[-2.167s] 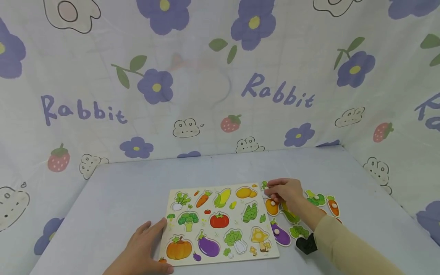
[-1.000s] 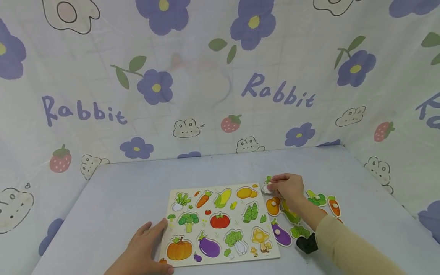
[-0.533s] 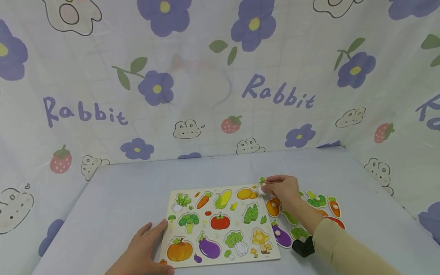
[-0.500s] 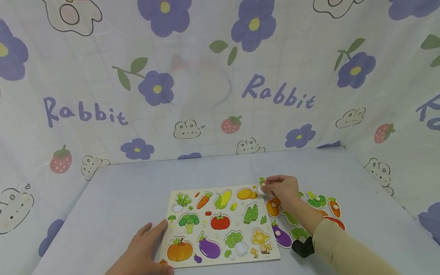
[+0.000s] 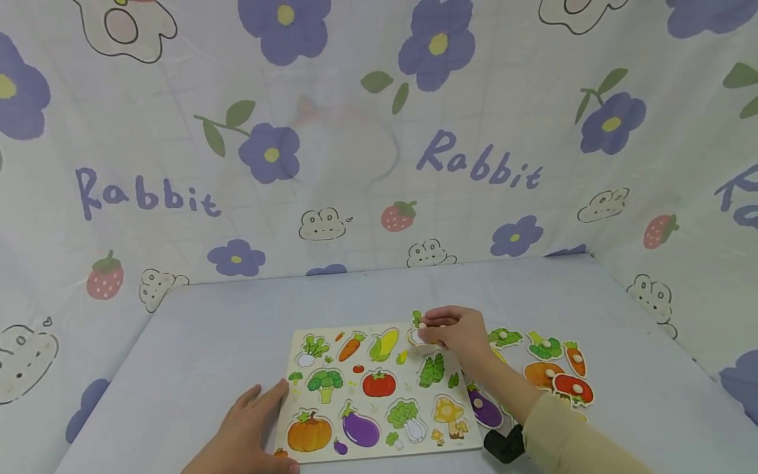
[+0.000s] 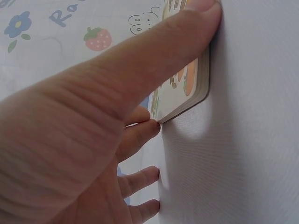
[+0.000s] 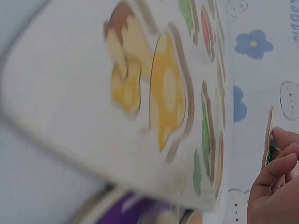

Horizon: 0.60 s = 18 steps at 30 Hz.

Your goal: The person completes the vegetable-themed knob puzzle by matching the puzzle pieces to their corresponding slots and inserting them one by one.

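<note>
Right hand [image 5: 453,334] has shifted left since half a second ago: then it was off the board's far right corner, now it is over the board [image 5: 379,388], above the far-right slot. Piece [image 5: 418,331] came with it. Loose pieces that the hand and arm hid then now show. Left hand [image 5: 245,438] has not moved.

Right grip: fingers curled, thumb and fingertips pinching the piece, a white root with green leaves. Piece is tilted, low over the board; cannot tell if it touches. Right wrist view shows curled fingers [image 7: 275,179] on the piece's thin edge.

Left grip: fingers straight and spread, flat on the table [image 5: 207,342], thumb pressed against the board's near left corner. Left wrist view shows the thumb [image 6: 154,56] lying along the board's edge [image 6: 196,88].

Counts: one board, twelve vegetable pictures on it in three rows of four, with the far-right one of the back row mostly hidden by the hand. One piece in hand. Loose pieces on the table right of the board: at least six visible, among them an eggplant [image 5: 484,408], carrot [image 5: 574,359], tomato [image 5: 573,388]; others are partly hidden by the sleeve [image 5: 568,438], so exact total unclear.
</note>
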Each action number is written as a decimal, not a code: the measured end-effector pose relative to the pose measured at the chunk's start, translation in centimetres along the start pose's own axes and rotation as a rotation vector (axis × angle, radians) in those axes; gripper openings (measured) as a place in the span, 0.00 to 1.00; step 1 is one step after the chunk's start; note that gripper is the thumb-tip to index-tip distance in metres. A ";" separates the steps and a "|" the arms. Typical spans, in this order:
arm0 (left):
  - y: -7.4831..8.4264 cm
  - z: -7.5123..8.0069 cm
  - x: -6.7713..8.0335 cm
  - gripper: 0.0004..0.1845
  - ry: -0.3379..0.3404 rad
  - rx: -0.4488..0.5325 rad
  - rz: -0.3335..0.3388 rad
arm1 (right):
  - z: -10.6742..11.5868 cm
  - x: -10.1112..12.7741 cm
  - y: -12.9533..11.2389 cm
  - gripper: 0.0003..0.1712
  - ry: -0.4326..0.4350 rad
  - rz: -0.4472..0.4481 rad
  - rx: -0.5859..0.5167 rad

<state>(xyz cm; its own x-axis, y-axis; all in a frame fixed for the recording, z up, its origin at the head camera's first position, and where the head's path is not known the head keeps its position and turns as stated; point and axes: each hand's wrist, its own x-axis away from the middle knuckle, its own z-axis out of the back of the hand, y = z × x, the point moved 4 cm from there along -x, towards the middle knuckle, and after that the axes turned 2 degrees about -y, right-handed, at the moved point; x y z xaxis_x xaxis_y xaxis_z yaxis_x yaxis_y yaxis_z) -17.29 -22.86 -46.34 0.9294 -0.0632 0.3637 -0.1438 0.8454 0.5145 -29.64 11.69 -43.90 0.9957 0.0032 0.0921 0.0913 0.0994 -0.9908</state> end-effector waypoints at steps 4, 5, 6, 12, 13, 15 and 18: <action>0.0 0.0 0.0 0.67 -0.004 0.002 0.008 | -2.0 0.7 -0.5 0.15 -0.031 0.006 0.008; 0.0 0.0 0.0 0.67 -0.006 0.002 0.012 | -2.5 0.9 -0.6 0.15 -0.039 0.004 0.015; 0.0 0.0 -0.1 0.67 -0.008 0.003 0.017 | -3.1 0.9 -0.6 0.14 -0.045 0.004 0.023; 0.1 -0.1 -0.1 0.67 -0.001 -0.005 0.021 | -6.9 0.8 -0.5 0.13 -0.099 -0.008 0.057; 0.1 -0.1 -0.1 0.67 0.001 -0.004 0.019 | -7.5 0.7 -0.5 0.13 -0.112 -0.015 0.051; 0.1 -0.1 -0.1 0.67 0.004 -0.003 0.012 | -8.6 0.3 -0.5 0.13 -0.133 -0.030 0.035; 0.0 -0.1 -0.1 0.67 0.008 -0.007 0.005 | -10.1 -0.4 -0.4 0.13 -0.156 -0.060 0.017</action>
<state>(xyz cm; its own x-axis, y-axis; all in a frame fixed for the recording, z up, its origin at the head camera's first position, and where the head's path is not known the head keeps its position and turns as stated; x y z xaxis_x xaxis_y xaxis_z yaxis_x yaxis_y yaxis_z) -17.35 -22.77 -46.47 0.9314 -0.0544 0.3599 -0.1463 0.8493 0.5072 -30.00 1.62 -44.50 0.9743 0.1515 0.1668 0.1492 0.1212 -0.9814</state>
